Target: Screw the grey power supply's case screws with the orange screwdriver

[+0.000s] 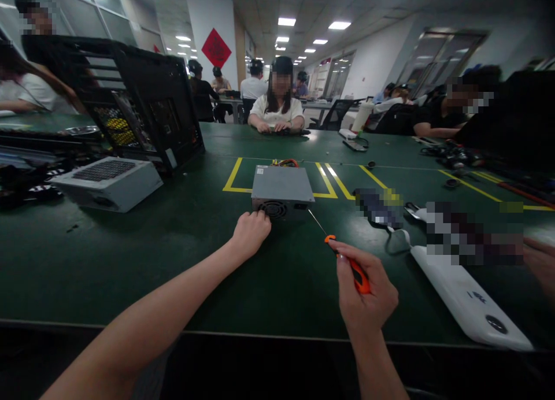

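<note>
A grey metal computer power supply unit (pixel 282 183) sits on the green table in front of me, its fan grille and power socket facing me. My left hand (pixel 252 233) is closed against its lower front-left edge, fingers curled, with the fingertips partly hidden. In my right hand (pixel 366 290) is a screwdriver (pixel 361 277) with an orange and black handle, gripped in closed fingers. Its thin shaft points up and left, and the tip is at the unit's lower front-right corner; whether it touches a screw I cannot tell.
To the left stand a second power supply (pixel 110 183) and an open black computer case (pixel 143 99). On the right lie a phone (pixel 378 208) and a long white device (pixel 468 296), beside another person's hand (pixel 540 261). Yellow tape (pixel 236 174) marks the table; a person (pixel 277 105) sits opposite.
</note>
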`<act>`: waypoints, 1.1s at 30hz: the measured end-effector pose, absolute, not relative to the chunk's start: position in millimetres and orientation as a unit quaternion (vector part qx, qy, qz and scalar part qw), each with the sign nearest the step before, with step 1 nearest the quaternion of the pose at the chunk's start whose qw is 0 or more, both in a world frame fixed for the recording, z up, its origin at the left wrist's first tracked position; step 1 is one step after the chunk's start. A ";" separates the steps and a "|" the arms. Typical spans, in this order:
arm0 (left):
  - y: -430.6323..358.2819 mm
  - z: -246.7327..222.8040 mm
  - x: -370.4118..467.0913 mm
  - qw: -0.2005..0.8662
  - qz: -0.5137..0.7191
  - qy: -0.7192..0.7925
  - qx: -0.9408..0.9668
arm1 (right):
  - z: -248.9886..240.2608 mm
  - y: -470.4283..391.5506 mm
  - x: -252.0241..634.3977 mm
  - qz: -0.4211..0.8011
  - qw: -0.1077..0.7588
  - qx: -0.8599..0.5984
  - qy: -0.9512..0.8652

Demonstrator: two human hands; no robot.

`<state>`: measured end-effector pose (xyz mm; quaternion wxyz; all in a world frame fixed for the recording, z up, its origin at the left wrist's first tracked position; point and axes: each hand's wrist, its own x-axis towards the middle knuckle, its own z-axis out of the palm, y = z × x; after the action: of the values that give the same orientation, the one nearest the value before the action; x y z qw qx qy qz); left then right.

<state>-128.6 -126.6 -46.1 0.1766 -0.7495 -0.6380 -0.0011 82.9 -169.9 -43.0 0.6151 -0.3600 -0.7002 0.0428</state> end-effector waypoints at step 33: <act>-140.1 -39.6 -143.2 0.089 -0.321 -0.418 -0.845 | -59.2 -216.6 65.8 0.160 0.635 -0.311 -0.689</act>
<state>-143.2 -140.1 -39.6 0.0885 -0.8454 -0.4176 -0.3210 65.8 -216.6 -59.2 0.6350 -0.3112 -0.6886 0.1603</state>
